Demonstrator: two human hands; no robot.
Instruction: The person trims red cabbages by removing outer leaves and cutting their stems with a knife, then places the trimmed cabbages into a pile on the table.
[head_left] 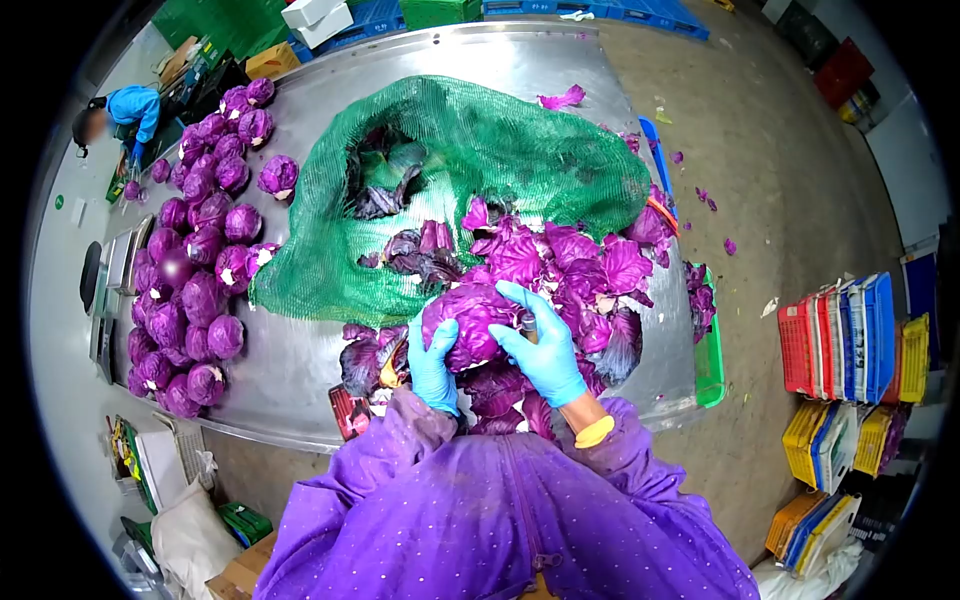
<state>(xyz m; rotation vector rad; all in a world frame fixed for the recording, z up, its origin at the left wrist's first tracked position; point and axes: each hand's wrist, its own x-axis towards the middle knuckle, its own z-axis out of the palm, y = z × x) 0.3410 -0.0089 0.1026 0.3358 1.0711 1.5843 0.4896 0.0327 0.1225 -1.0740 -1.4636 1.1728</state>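
A red cabbage [466, 326] sits between my two blue-gloved hands, close in front of my body. My left hand [434, 366] grips its left side, thumb over the near face. On the other side my right hand [546, 350] curves round it, with a short greyish-brown piece, perhaps a handle, [529, 324] showing between thumb and fingers. Loose purple outer leaves [570, 262] lie heaped beyond and right of my hands. A green mesh sack [450, 130] spreads behind them, its mouth open with dark leaves [388, 196] inside.
Many red cabbages [205, 245] are piled on the left of the metal table [290, 400]. Green and blue crates [710, 350] stand at its right edge. Stacked colored baskets [835, 340] are at far right. A person in blue [135, 105] bends at upper left.
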